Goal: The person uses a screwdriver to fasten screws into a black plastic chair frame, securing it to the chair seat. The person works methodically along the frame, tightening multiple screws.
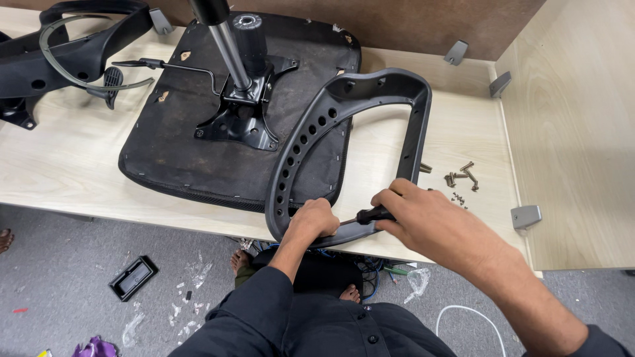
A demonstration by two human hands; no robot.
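An upturned black chair seat (198, 145) lies on a light wooden desk (73, 172), its metal mechanism plate and gas cylinder (241, 73) pointing up. A black plastic armrest frame (410, 112) with a row of holes rests on the seat's right edge. My left hand (312, 221) grips the frame's near corner. My right hand (426, 218) holds a black-handled screwdriver (372, 214) whose tip points left toward the left hand. Several brass screws (461, 177) lie on the desk just beyond the right hand.
A second black armrest frame (73, 46) lies at the desk's far left. Grey metal brackets (526, 215) sit along the desk's partitions. On the grey floor below are a black plastic part (133, 277), plastic scraps, cables and my bare feet (239, 261).
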